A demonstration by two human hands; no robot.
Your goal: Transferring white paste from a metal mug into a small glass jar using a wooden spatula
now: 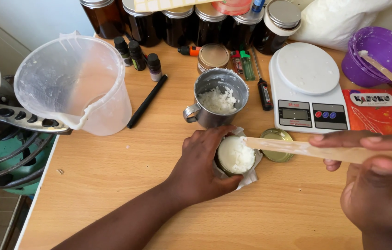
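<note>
A small tin [235,156] of white wax is gripped around its side by the left hand [201,164], just in front of the metal mug [216,98]. The mug is partly filled with white flakes. A wooden stick [316,150] is grasped by the right hand [375,185], its tip touching the wax. A gold lid [278,144] lies right of the tin. Left of the mug, a plastic jug [78,83] is smeared with white residue.

The left hand [203,164] covers the near side of the small tin [236,156], and the cloth [251,176] under it shows only at the edges. The right hand [381,185] is cut by the right and bottom edges. The brown jars [177,25] lose their tops at the upper edge. The scale [307,88] display is too small to tell.
</note>
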